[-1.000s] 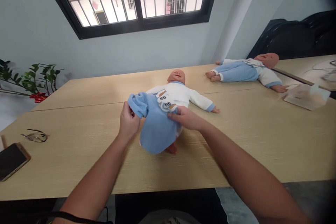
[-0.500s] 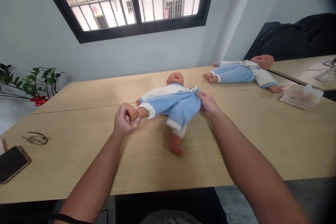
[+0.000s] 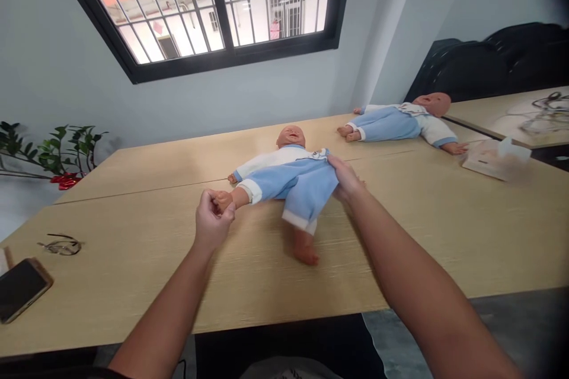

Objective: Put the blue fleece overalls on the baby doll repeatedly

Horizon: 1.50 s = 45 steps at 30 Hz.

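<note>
A baby doll (image 3: 291, 137) lies on its back on the wooden table (image 3: 146, 237), its head toward the window. It wears a white top and blue trousers (image 3: 311, 186) with white cuffs. My left hand (image 3: 213, 213) is closed round the doll's foot on the left side. At the doll's waist, my right hand (image 3: 347, 180) grips the side of the blue trousers; some of its fingers are hidden under the cloth. The doll's other foot (image 3: 306, 250) points toward me, bare below the cuff.
A second doll (image 3: 391, 123) in like clothes lies at the back right, beside a tissue pack (image 3: 495, 160). Glasses (image 3: 63, 245) and a phone (image 3: 22, 287) lie at the left. A plant (image 3: 66, 151) stands beyond the left edge, cables (image 3: 549, 112) at the right.
The view has shifted slightly. The loose trouser leg has moved a little, and the doll's foot on that side sits slightly further right. Both hands keep their holds.
</note>
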Tool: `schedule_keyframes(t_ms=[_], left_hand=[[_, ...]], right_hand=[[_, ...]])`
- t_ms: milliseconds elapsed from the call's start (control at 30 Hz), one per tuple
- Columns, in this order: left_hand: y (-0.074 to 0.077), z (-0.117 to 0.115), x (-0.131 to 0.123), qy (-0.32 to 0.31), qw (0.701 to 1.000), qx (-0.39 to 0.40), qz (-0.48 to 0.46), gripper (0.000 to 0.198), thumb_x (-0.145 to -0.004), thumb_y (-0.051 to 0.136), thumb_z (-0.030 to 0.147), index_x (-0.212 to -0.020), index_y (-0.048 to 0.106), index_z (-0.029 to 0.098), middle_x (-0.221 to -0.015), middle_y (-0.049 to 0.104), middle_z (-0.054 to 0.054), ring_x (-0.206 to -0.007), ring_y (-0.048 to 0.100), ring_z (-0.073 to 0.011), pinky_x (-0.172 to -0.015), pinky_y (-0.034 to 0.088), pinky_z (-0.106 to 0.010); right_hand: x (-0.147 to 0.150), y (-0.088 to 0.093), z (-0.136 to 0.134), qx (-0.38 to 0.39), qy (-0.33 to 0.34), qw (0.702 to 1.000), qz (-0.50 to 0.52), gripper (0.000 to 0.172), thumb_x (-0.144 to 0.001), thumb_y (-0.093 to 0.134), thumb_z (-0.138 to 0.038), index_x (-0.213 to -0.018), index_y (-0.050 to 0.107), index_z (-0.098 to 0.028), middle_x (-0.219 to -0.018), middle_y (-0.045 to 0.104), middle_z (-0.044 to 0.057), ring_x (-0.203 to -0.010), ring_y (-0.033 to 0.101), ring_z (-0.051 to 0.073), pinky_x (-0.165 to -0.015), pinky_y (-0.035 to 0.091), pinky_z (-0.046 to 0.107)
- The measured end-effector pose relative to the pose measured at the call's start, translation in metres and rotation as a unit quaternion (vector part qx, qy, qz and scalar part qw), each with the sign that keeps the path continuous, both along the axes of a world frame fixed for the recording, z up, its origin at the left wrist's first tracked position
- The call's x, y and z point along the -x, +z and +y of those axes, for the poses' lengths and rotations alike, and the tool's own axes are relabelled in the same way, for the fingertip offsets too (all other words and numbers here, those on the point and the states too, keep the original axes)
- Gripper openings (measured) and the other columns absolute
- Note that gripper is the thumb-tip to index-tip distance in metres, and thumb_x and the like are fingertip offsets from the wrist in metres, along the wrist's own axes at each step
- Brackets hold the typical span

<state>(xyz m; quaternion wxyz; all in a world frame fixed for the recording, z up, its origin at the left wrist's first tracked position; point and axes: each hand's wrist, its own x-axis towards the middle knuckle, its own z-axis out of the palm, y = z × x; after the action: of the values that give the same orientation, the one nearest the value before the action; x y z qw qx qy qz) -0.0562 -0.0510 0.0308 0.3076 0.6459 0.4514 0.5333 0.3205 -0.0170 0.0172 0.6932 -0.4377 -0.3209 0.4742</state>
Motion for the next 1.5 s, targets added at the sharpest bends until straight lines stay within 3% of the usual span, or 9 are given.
schedule_keyframes(t_ms=[167, 300, 633, 833, 1033, 1267, 1333, 1400, 1500], left_hand=[[-0.010, -0.027, 0.009, -0.037, 0.985, 0.092, 0.139, 0.026, -0.088, 0.060, 0.038, -0.079, 0.041, 0.024, -0.063, 0.048, 0.007, -0.057, 0.048, -0.0123, -0.056, 0.038, -0.024], [-0.013, -0.060, 0.008, -0.062, 0.951, 0.108, 0.284, 0.032, -0.088, 0.061, 0.042, -0.073, 0.039, 0.023, -0.063, 0.043, 0.007, -0.059, 0.043, -0.0131, -0.060, 0.032, -0.026], [-0.001, -0.142, -0.016, -0.088, 0.852, 0.144, 0.496, 0.032, -0.096, 0.053, 0.053, -0.088, 0.062, 0.023, -0.083, 0.074, -0.006, -0.076, 0.068, -0.0259, -0.065, 0.027, -0.032], [0.002, -0.154, -0.018, -0.124, 0.826, 0.157, 0.527, 0.037, -0.098, 0.050, 0.057, -0.087, 0.061, 0.023, -0.084, 0.075, -0.006, -0.076, 0.070, -0.0275, -0.064, 0.025, -0.034], [0.014, -0.134, -0.004, -0.230, 0.813, 0.166, 0.509, 0.030, -0.093, 0.060, 0.052, -0.088, 0.062, 0.023, -0.086, 0.074, -0.002, -0.078, 0.066, -0.0230, -0.066, 0.030, -0.032], [0.047, -0.062, 0.011, -0.419, 0.781, 0.303, 0.349, 0.034, -0.080, 0.078, 0.050, -0.083, 0.062, 0.020, -0.075, 0.064, 0.003, -0.068, 0.055, -0.0140, -0.062, 0.038, -0.025], [0.057, -0.031, -0.006, -0.397, 0.839, 0.230, 0.292, 0.033, -0.090, 0.067, 0.052, -0.086, 0.062, 0.019, -0.078, 0.062, 0.002, -0.070, 0.054, -0.0141, -0.064, 0.040, -0.026], [0.062, 0.002, -0.035, -0.286, 0.925, 0.116, 0.220, 0.033, -0.091, 0.066, 0.051, -0.101, 0.064, 0.019, -0.092, 0.066, -0.002, -0.078, 0.057, -0.0158, -0.071, 0.044, -0.028], [0.061, 0.045, -0.086, -0.331, 0.936, 0.053, 0.104, 0.062, -0.082, 0.078, 0.049, -0.134, 0.059, 0.021, -0.139, 0.061, -0.013, -0.118, 0.060, -0.0257, -0.096, 0.047, -0.035]], right_hand=[[0.013, 0.017, -0.015, -0.001, 0.142, 0.989, 0.046, 0.032, -0.089, 0.066, -0.038, -0.114, 0.074, -0.020, -0.116, 0.080, 0.008, -0.115, 0.072, 0.029, -0.105, 0.056, 0.044], [0.019, 0.022, -0.018, 0.007, 0.140, 0.989, 0.049, 0.029, -0.082, 0.065, -0.033, -0.105, 0.075, -0.019, -0.109, 0.081, 0.007, -0.110, 0.073, 0.030, -0.103, 0.056, 0.042], [0.026, 0.024, -0.018, -0.038, 0.049, 0.997, -0.041, 0.038, -0.065, 0.085, -0.039, -0.097, 0.071, -0.024, -0.093, 0.077, -0.002, -0.092, 0.070, 0.020, -0.090, 0.053, 0.031], [0.037, 0.044, -0.032, -0.071, 0.130, 0.974, -0.172, 0.044, -0.078, 0.079, -0.059, -0.102, 0.073, -0.023, -0.101, 0.076, 0.002, -0.094, 0.068, 0.022, -0.087, 0.051, 0.032], [0.040, 0.055, -0.043, -0.062, 0.097, 0.905, -0.409, 0.058, -0.091, 0.056, -0.071, -0.073, 0.066, -0.017, -0.074, 0.067, 0.001, -0.074, 0.058, 0.020, -0.071, 0.044, 0.030], [0.053, 0.057, -0.048, -0.107, 0.088, 0.934, -0.328, 0.048, -0.089, 0.062, -0.065, -0.083, 0.070, -0.018, -0.079, 0.066, 0.002, -0.076, 0.057, 0.019, -0.071, 0.045, 0.030], [0.054, 0.059, -0.051, -0.137, 0.097, 0.943, -0.286, 0.040, -0.087, 0.065, -0.058, -0.087, 0.072, -0.019, -0.085, 0.069, 0.003, -0.082, 0.060, 0.021, -0.078, 0.047, 0.032], [0.053, 0.062, -0.053, -0.160, 0.107, 0.947, -0.257, 0.031, -0.084, 0.066, -0.051, -0.083, 0.072, -0.020, -0.086, 0.069, 0.004, -0.085, 0.061, 0.023, -0.084, 0.047, 0.034], [0.052, 0.065, -0.056, -0.171, 0.116, 0.946, -0.251, 0.022, -0.078, 0.063, -0.042, -0.071, 0.068, -0.022, -0.079, 0.066, 0.003, -0.081, 0.060, 0.023, -0.085, 0.047, 0.036]])
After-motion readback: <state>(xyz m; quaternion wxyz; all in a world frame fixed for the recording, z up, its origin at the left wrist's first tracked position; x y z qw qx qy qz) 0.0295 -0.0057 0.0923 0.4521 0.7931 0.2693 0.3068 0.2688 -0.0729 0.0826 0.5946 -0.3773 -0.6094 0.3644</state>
